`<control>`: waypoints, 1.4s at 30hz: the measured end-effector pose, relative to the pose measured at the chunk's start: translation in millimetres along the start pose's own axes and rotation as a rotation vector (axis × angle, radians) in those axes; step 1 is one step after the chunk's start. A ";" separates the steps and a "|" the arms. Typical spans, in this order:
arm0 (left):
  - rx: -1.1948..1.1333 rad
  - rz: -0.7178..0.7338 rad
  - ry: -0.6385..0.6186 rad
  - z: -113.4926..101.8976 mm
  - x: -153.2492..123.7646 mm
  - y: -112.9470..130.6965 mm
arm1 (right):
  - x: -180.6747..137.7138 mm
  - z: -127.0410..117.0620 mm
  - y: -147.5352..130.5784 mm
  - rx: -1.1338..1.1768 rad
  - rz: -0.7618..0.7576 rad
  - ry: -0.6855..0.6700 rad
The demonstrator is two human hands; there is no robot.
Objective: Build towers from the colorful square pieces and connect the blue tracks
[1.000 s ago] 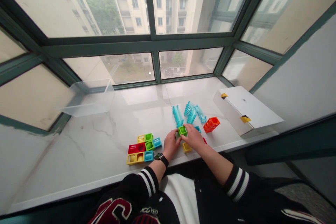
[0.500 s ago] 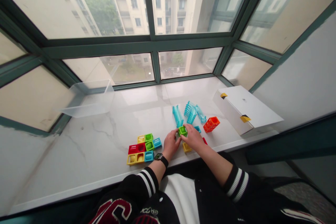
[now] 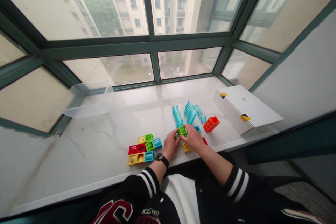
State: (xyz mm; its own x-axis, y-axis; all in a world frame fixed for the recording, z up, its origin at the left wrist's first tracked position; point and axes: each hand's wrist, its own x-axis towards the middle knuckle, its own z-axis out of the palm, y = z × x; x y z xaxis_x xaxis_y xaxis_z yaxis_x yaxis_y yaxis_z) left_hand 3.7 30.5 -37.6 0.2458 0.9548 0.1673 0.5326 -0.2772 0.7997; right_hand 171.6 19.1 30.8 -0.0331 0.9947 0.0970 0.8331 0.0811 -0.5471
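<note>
My left hand (image 3: pixel 171 144) and my right hand (image 3: pixel 193 138) both press on a small green plastic block (image 3: pixel 183 131) from either side. To the left of my left hand lies a flat group of joined red, yellow, green and blue blocks (image 3: pixel 143 149). A yellow block (image 3: pixel 187 147) sits just below my right hand, and a bit of a red piece (image 3: pixel 204 141) shows past its fingers. Above the hands are several translucent blue curved pieces (image 3: pixel 190 112), a small blue piece (image 3: pixel 197 129) and an orange-red block (image 3: pixel 211 124).
All of this lies on a white marble windowsill (image 3: pixel 78 147). A clear plastic bin (image 3: pixel 89 99) stands at its far left, and a white box with yellow-black corner tape (image 3: pixel 244 108) at the right. Window frames and glass run along the back.
My view has drifted slightly. The hands and the green block have not visibly moved on the sill.
</note>
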 end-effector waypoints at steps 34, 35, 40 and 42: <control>-0.125 -0.101 0.287 -173.7 -61.7 7.4 | -1.2 8.3 7.2 -0.031 -0.027 0.014; -0.083 -0.133 0.340 -185.7 -68.5 0.4 | -1.2 8.1 7.2 -0.032 -0.026 0.016; 0.020 -0.279 0.525 -223.8 -100.3 -35.5 | -0.1 7.8 8.5 -0.039 -0.043 0.015; 0.045 -0.309 0.551 -229.6 -109.4 -44.7 | 0.5 8.3 9.7 -0.042 -0.040 0.021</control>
State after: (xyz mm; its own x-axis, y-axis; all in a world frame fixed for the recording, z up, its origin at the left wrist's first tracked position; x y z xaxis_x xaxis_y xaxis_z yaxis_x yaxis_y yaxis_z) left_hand -232.9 -36.8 40.7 -0.3713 0.9034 0.2144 0.5492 0.0275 0.8353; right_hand 175.1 20.9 18.6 -0.0560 0.9891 0.1361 0.8538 0.1181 -0.5070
